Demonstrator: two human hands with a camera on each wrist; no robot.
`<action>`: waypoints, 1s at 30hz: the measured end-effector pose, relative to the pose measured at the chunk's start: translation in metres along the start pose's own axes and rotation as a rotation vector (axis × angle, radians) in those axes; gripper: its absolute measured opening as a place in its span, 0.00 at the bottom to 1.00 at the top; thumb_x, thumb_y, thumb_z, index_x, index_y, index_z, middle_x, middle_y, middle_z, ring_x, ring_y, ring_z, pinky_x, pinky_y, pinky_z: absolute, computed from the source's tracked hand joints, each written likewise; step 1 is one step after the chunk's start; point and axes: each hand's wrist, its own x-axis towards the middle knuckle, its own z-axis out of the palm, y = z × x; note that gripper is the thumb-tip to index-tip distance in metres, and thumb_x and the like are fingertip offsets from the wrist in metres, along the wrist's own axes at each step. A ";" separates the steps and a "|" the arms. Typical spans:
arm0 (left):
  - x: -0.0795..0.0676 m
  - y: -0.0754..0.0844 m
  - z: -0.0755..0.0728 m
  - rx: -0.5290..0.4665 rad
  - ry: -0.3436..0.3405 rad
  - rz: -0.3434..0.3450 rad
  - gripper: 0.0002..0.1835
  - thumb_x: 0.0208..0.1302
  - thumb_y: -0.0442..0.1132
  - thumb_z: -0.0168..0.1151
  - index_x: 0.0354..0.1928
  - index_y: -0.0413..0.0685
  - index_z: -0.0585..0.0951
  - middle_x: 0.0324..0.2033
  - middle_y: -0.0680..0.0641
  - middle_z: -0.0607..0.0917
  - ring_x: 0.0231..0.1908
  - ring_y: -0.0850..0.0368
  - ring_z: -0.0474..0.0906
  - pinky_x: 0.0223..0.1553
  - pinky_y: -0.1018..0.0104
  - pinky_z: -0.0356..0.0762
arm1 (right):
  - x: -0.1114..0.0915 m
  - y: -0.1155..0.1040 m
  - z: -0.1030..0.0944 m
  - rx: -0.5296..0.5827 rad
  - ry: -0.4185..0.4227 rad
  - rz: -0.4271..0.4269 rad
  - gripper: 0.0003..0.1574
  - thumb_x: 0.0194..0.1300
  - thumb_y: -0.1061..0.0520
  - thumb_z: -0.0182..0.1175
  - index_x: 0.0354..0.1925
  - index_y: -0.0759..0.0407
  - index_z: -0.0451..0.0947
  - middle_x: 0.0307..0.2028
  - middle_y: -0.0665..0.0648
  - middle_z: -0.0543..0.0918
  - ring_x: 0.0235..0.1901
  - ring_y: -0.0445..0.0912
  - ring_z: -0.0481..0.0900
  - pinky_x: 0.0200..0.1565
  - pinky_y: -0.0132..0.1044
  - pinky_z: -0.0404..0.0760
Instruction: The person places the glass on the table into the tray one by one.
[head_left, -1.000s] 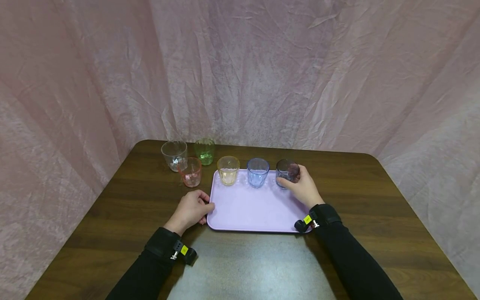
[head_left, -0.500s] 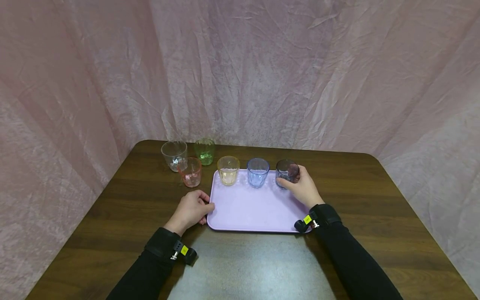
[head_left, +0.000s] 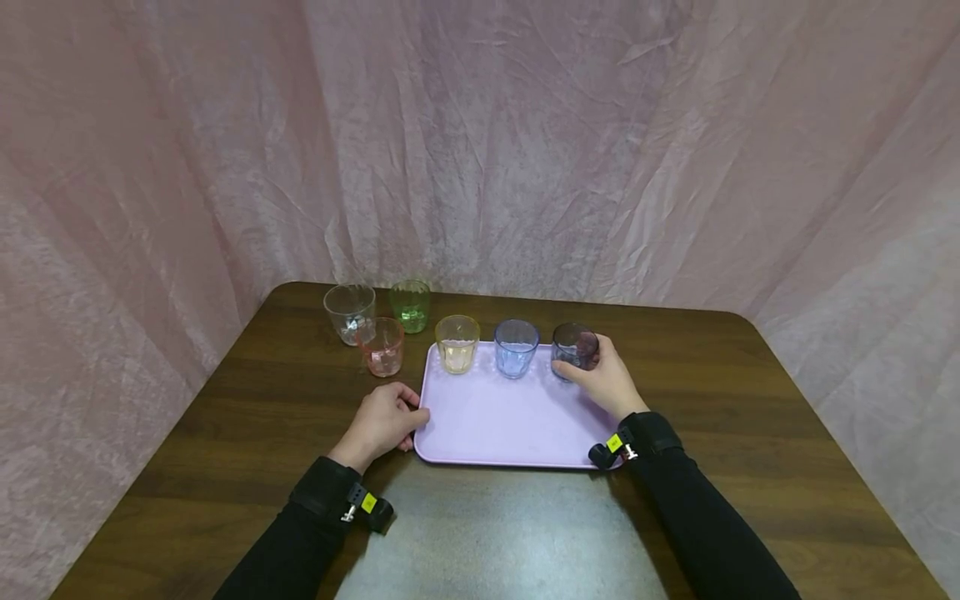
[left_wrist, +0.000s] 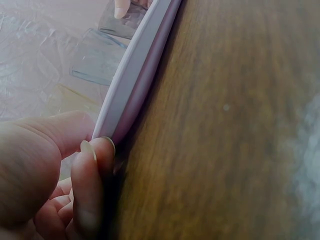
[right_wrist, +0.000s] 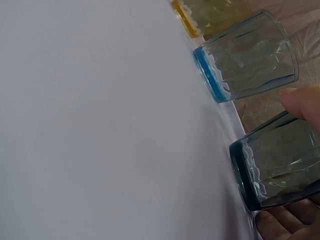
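A lilac tray [head_left: 510, 425] lies on the table, and my left hand [head_left: 381, 421] pinches its left edge. The left wrist view has the thumb on top of the tray rim [left_wrist: 131, 70] and fingertips at its underside. At the tray's far right corner, my right hand [head_left: 603, 379] grips a dark grey glass [right_wrist: 280, 165] that stands upright, thumb on one side and fingers on the other. To its left along the tray's far edge stand a blue glass [head_left: 515, 350] and a yellow glass [head_left: 457, 346], both upright and apart from each other.
Left of the tray, on the wooden table [head_left: 247, 417], stand a clear glass [head_left: 343, 310], a green glass [head_left: 410, 307] and a pink glass [head_left: 384, 354]. A pink curtain [head_left: 480, 150] hangs behind the table's far edge.
Everything in the head view sits slightly lower in the frame than before. Both hands keep their holds, and the glasses and tray keep their places relative to one another.
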 end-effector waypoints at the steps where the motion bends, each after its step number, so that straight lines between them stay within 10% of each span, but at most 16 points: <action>1: 0.000 0.000 0.000 0.001 0.000 -0.002 0.10 0.58 0.35 0.68 0.38 0.41 0.77 0.16 0.46 0.79 0.12 0.55 0.76 0.13 0.69 0.75 | 0.000 0.000 0.000 0.003 -0.001 0.000 0.57 0.55 0.36 0.72 0.67 0.65 0.57 0.53 0.61 0.71 0.50 0.52 0.71 0.54 0.50 0.72; 30: -0.001 0.003 -0.008 -0.027 -0.022 -0.001 0.14 0.62 0.42 0.69 0.39 0.39 0.77 0.16 0.45 0.81 0.13 0.53 0.79 0.14 0.68 0.78 | -0.023 -0.002 -0.040 0.097 0.003 -0.025 0.61 0.56 0.44 0.75 0.71 0.67 0.51 0.65 0.67 0.65 0.62 0.55 0.66 0.63 0.54 0.66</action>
